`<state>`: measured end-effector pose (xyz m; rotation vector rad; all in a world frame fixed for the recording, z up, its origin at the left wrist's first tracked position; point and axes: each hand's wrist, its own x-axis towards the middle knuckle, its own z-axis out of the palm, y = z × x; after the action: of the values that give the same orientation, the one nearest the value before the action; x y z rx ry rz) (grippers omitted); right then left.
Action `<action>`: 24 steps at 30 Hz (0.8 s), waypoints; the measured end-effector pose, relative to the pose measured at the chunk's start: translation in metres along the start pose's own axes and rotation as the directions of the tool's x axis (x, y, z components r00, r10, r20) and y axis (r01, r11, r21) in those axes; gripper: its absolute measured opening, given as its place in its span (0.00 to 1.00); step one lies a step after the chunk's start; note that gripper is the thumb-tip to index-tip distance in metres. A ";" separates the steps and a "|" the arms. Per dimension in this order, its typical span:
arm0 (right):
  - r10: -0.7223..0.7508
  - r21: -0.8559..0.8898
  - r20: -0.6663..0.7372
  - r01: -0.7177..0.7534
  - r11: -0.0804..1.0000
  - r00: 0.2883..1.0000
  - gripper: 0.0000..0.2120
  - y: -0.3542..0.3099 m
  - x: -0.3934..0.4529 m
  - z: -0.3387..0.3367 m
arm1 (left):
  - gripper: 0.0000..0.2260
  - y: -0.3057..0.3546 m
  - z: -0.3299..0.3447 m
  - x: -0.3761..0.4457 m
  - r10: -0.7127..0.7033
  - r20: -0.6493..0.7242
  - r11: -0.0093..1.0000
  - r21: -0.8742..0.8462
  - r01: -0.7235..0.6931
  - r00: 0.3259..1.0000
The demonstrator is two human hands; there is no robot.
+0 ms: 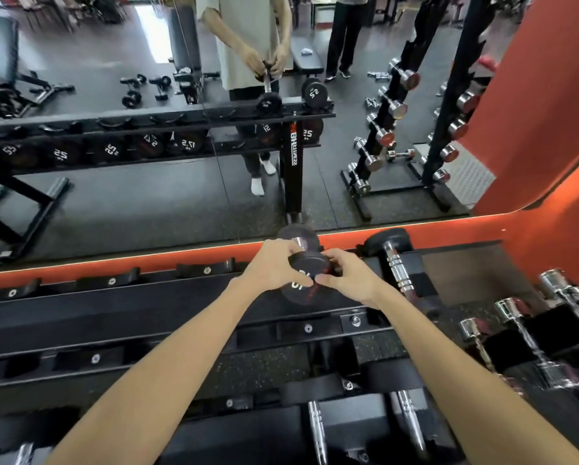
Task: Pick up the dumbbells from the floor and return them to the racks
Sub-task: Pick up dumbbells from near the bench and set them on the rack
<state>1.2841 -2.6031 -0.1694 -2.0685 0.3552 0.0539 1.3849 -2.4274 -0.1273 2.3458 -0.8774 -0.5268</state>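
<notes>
Both hands hold one black dumbbell (303,265) by its near head: the left hand (274,266) wraps over the head from the left, its fingers curled across the top, and the right hand (346,280) clasps the same head from the right, thumb pressed near the printed number on the face. The dumbbell lies end-on to the person, its chrome handle running away toward the mirror (180,146) and its far head showing just beyond the left knuckles. It sits over the top tier of the rack (147,307), about at the level of the black saddles there; whether it already rests in a saddle or hangs just above one I cannot tell, as the hands and the head cover the contact. So the grip is on the end of the weight, not on the handle, which suits sliding or nudging it home rather than carrying it. Just to the right another dumbbell (393,260) lies racked on the same tier. To my judgement this dumbbell is nearly returned, with only the seating and release left. The saddles to the left on the top tier stand vacant, and the mirror shows a few small dumbbells (143,87) lying on the floor behind, so more fetching likely remains.
</notes>
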 end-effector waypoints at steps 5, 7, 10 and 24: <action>-0.060 -0.294 0.065 0.077 0.953 0.996 0.20 0.015 -0.029 0.015 | 0.23 -0.004 0.036 -0.026 0.020 0.072 0.973 0.228 -0.036 0.997; -0.055 -0.303 0.061 0.071 0.950 0.997 0.20 0.019 -0.034 0.016 | 0.22 0.000 0.044 -0.030 -0.002 0.086 0.957 0.288 -0.023 0.996; -0.002 -0.344 0.076 0.028 0.939 0.997 0.19 0.027 -0.041 0.020 | 0.20 0.006 0.059 -0.035 -0.035 0.128 0.927 0.375 -0.016 0.991; 0.083 -0.528 0.089 -0.023 0.849 0.993 0.19 0.011 -0.068 0.052 | 0.11 -0.014 0.069 -0.071 -0.071 0.042 0.946 0.320 0.054 0.997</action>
<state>1.2222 -2.5482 -0.1918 -2.5874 0.3573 0.3308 1.3039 -2.3961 -0.1773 2.6707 -0.9764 -0.5053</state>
